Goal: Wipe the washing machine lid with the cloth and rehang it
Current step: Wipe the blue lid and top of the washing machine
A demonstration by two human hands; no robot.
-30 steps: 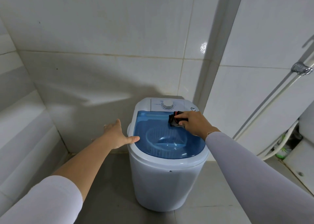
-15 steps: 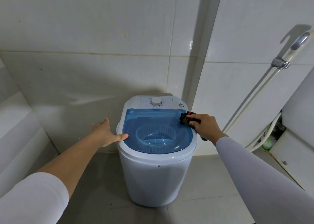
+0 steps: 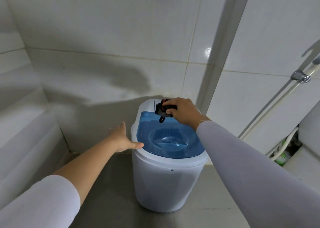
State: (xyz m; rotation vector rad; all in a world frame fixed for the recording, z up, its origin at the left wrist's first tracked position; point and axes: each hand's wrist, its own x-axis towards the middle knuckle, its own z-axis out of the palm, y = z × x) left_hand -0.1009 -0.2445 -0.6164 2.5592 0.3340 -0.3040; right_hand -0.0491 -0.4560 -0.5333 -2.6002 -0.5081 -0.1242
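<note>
A small white washing machine stands on the floor in a tiled corner. Its clear blue lid is closed, and a basket shows through it. My right hand is closed on a bunched black cloth with red trim and a dangling loop, over the back of the lid and the white control panel. The dial is hidden under the cloth and hand. My left hand is open, fingers spread, with its thumb resting on the machine's left rim.
White tiled walls close in behind and to the left. A white pipe with a chrome valve runs diagonally on the right wall. Hoses and a white fixture sit at the right edge. Grey floor tiles surround the machine.
My right hand has carried the cloth from the lid's right rear edge leftward to the back panel, over the dial. The left hand stays on the left rim. The camera has shifted.
</note>
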